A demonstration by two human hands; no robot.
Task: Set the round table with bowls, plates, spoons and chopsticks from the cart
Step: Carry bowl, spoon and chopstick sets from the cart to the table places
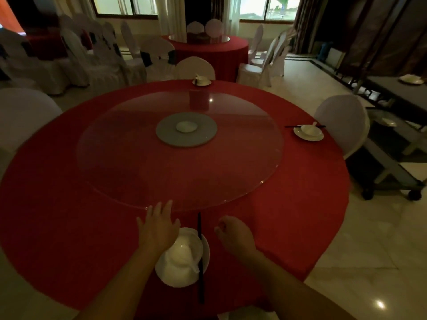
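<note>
A round table with a red cloth (69, 215) fills the view. At its near edge lies a white plate (182, 276) with a white bowl (187, 248) and spoon (191, 262) on it. Black chopsticks (200, 273) lie along the plate's right side. My left hand (158, 227) hovers over the plate's upper left, fingers spread, holding nothing. My right hand (235, 236) is just right of the chopsticks, fingers curled, nothing in it. Two more place settings stand at the right edge (308, 132) and the far edge (201, 81).
A glass turntable (138, 158) on a grey hub (203, 135) covers the table's middle. White-covered chairs (342, 121) stand around. The grey wheeled cart (392, 162), with a dish (411, 79) on top, is at the right on the tiled floor.
</note>
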